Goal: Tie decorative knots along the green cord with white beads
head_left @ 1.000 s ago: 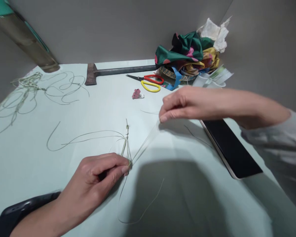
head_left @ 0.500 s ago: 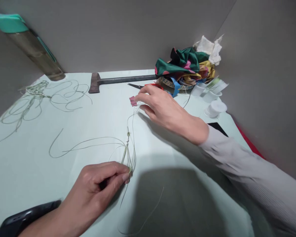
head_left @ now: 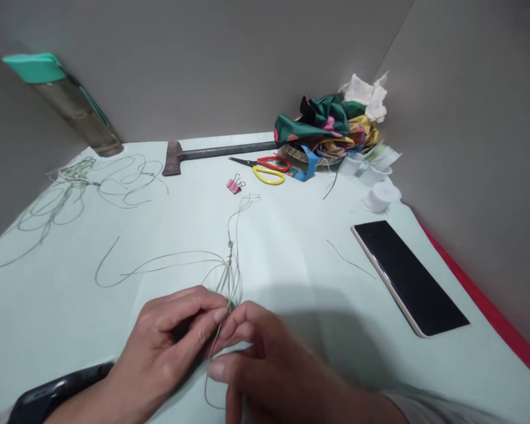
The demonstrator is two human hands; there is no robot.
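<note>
A knotted bundle of thin pale-green cord (head_left: 228,268) lies on the light-green table cover (head_left: 70,306), its loose ends trailing left and up toward a pink binder clip (head_left: 234,185). My left hand (head_left: 172,335) pinches the lower end of the cord between thumb and forefinger. My right hand (head_left: 269,365) sits right beside it, fingers curled and pinched on the same strands, fingertips touching those of the left. A dark band shows on my left wrist.
A black phone (head_left: 408,277) lies at the right. Red and yellow scissors (head_left: 267,168), a hatchet (head_left: 203,154), a heap of coloured cloth (head_left: 331,126) and white cups (head_left: 380,194) line the back. More cord (head_left: 70,188) and a teal-capped bottle (head_left: 66,103) are at the left.
My right hand laid a strand out toward the binder clip, let it go and came back down to the left hand. The left hand kept its pinch on the cord.
</note>
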